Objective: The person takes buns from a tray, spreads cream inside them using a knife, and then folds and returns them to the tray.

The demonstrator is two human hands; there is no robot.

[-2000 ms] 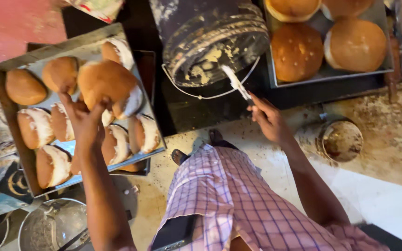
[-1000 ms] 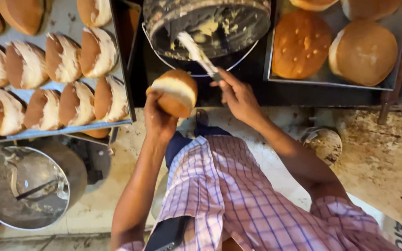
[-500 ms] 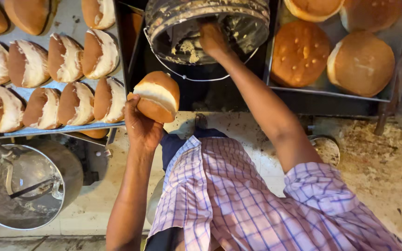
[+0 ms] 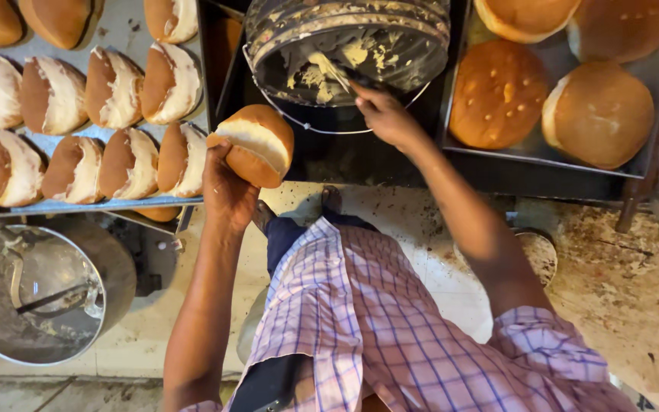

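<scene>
My left hand (image 4: 226,191) holds a round brown bun (image 4: 253,145), slit open along its side and showing white crumb, just right of the tray of buns. My right hand (image 4: 387,114) grips a flat knife (image 4: 335,76) whose blade reaches into a dark bucket (image 4: 348,46) smeared with pale yellow butter. The bucket stands straight ahead of me, a little above the bun.
A metal tray (image 4: 32,206) at the left carries several slit, cream-filled buns standing on edge. Another tray (image 4: 543,156) at the right holds large whole buns. A steel mixing bowl (image 4: 36,294) sits low at the left. Stained floor and my checked shirt fill the bottom.
My left hand lifted a bun off the left tray and brought it beside the bucket. My right hand moved the knife from the open air into the bucket's butter.
</scene>
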